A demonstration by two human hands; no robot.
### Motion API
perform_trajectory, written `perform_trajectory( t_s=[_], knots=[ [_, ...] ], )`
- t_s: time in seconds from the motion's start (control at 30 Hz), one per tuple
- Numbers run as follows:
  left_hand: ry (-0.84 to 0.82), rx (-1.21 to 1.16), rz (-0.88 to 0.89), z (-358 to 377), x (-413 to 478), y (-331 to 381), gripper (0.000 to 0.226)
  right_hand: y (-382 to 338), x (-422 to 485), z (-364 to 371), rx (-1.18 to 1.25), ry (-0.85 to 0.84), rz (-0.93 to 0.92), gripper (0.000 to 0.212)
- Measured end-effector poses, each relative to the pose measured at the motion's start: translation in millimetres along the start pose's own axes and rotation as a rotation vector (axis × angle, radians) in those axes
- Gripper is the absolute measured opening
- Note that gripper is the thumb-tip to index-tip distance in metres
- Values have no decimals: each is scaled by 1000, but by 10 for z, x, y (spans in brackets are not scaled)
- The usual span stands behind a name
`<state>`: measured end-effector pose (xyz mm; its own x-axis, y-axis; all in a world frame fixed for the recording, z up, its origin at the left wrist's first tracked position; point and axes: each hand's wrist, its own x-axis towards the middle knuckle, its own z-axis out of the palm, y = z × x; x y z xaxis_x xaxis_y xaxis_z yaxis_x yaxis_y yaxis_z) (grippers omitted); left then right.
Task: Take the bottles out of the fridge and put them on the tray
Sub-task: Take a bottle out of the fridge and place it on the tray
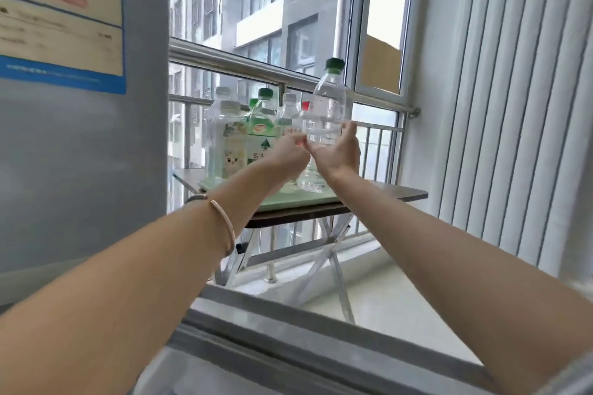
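A clear green-capped plastic bottle (328, 112) is gripped by the right hand (337, 151) above the pale green tray (298, 200) at centre frame, crowded with standing bottles (244, 135); the left hand (287, 151) is pinched around a red-capped bottle (303, 120).

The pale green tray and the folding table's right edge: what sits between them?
Nothing: in the head view, bare dark tabletop runs from the pale green tray to that edge.

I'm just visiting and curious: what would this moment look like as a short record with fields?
setting: folding table by a window
tray: pale green tray on the table
bottles on tray: several, caps white, green, red
right hand: holds a clear green-capped bottle above the tray
left hand: at a red-capped bottle; grip unclear
left wrist: bracelet
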<state>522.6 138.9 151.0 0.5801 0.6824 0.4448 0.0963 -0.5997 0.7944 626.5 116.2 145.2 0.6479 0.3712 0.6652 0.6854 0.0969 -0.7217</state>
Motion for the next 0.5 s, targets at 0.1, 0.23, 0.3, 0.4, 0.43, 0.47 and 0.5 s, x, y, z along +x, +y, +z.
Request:
perform_trajectory(
  t_s=[0.1, 0.23, 0.3, 0.4, 0.43, 0.47, 0.5],
  knots=[
    [-15, 49, -65, 201, 399, -156, 57, 296, 304, 129, -39, -38, 13, 76],
    [-62, 33, -159, 309, 699, -303, 47, 592, 534, 308, -99, -129, -13, 82],
    [-67, 15, -197, 342, 816, -385, 45, 728, 627, 419, -87, -160, 14, 84],
    [-83, 26, -228, 382, 954, -469, 51, 866, 759, 539, -49, -194, 63, 86],
    [-96, 30, -242, 392, 982, -492, 55, 895, 795, 567, -41, -220, 81, 85],
    [-104, 30, -257, 399, 1018, -508, 58, 920, 836, 586, -43, -249, 96, 85],
    [-106, 34, -272, 391, 1053, -523, 57, 943, 880, 623, -70, -278, 108, 87]
  ],
)
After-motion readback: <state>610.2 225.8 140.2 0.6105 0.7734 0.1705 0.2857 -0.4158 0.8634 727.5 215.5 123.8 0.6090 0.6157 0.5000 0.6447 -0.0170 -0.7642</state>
